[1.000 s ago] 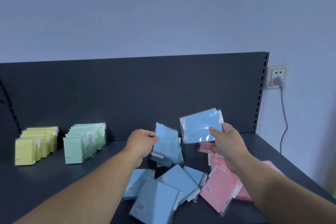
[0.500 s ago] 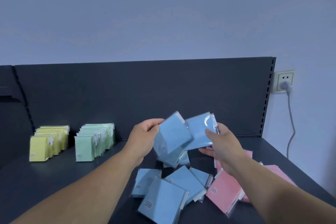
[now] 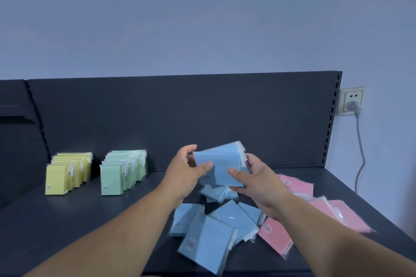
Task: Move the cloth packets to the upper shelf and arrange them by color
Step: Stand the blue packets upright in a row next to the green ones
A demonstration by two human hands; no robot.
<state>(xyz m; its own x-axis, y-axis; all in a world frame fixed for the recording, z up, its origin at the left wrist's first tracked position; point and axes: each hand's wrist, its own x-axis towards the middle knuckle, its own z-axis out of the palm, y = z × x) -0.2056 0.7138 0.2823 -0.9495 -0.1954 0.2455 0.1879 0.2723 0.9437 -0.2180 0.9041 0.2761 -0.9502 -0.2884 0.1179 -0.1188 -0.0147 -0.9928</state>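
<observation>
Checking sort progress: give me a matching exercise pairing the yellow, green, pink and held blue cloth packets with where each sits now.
1. yellow packets
2. green packets
3. pink packets
4. held blue packets

A. between left hand and right hand
B. upright row, far left
C. loose pile, right side
D. upright row beside the yellow

Pairs: 1-B, 2-D, 3-C, 4-A

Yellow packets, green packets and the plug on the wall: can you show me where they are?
yellow packets (image 3: 56, 179), head view, front face of the nearest packet in the row.
green packets (image 3: 111, 179), head view, front face of the nearest packet in the row.
plug (image 3: 353, 105), head view, middle of its grey body.
</observation>
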